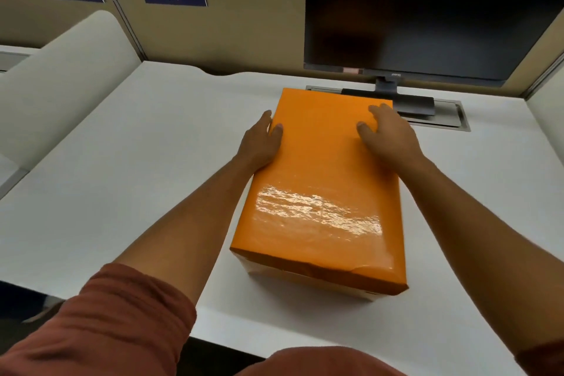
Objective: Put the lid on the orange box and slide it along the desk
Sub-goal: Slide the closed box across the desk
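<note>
Orange box (332,285), lid (320,186) seated, on desk (137,162). Left hand (262,145) and right hand (389,136) clasp the lid's side edges. Risk: a forward push strikes the monitor stand (410,101).

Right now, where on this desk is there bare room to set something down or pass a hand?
Widest bare patch: left of the orange box, up to the rounded white divider. A narrower strip lies right of it, toward the side panel. Crowded behind: the box's far end sits close to the monitor stand and cable hatch.
</note>
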Motion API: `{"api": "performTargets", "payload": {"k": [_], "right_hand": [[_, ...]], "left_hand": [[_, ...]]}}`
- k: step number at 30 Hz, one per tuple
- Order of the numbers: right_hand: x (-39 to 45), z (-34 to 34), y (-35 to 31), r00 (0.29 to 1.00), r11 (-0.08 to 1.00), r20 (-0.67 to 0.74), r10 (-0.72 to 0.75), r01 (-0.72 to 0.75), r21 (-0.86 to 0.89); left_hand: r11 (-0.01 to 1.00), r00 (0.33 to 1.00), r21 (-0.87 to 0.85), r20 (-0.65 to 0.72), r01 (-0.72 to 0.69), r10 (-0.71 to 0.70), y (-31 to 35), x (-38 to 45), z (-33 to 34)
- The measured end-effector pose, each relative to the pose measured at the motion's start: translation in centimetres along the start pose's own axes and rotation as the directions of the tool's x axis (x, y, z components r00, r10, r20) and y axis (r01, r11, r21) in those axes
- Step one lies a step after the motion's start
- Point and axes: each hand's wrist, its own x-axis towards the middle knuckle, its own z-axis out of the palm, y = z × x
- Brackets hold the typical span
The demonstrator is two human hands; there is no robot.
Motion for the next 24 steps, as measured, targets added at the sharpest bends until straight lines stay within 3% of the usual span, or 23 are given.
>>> {"api": "performTargets", "payload": {"k": [2,4,7,9,10,14,17,20,24], "right_hand": [[-2.0,0.3,0.3,0.994,0.982,-0.07,0.084,-0.071,0.174],[-3.6,0.4,0.6,0.97,0.898,-0.058,0.237,-0.196,0.394],[-6.4,0.3,2.0,0.857,0.627,0.156,0.492,-0.473,0.619],[-8.6,0.3,3.1,0.799,0.466,0.291,0.526,-0.557,0.688],[-9.5,0.1,3.4,0.796,0.441,0.318,0.515,-0.565,0.698],[-11.5,-0.7,2.8,0.779,0.408,0.397,0.486,-0.604,0.685],[-13.1,0.1,2.4,0.768,0.395,0.438,0.467,-0.625,0.674],[-14.8,1.3,2.1,0.772,0.425,0.408,0.487,-0.618,0.661],[-13.7,1.1,0.5,0.841,0.493,0.309,0.444,-0.517,0.7]], "left_hand": [[0.986,0.993,-0.123,0.038,0.111,-0.107,-0.8,-0.9,-0.5],[0.94,0.97,-0.252,0.138,0.23,-0.2,-1.3,-1.7,-1.3],[0.903,0.921,-0.297,0.327,0.311,-0.21,-2.2,-3.3,-2.2],[0.92,0.886,-0.242,0.426,0.309,-0.186,-2.8,-4.4,-2.7],[0.924,0.864,-0.216,0.468,0.316,-0.186,-3.0,-5.0,-3.2],[0.911,0.795,-0.186,0.572,0.368,-0.204,-3.6,-6.9,-4.6],[0.901,0.791,-0.205,0.577,0.383,-0.205,-4.9,-8.9,-4.4],[0.895,0.837,-0.262,0.514,0.362,-0.188,-6.2,-10.6,-3.2],[0.935,0.932,-0.292,0.35,0.2,-0.09,-6.0,-9.9,-4.4]]}}
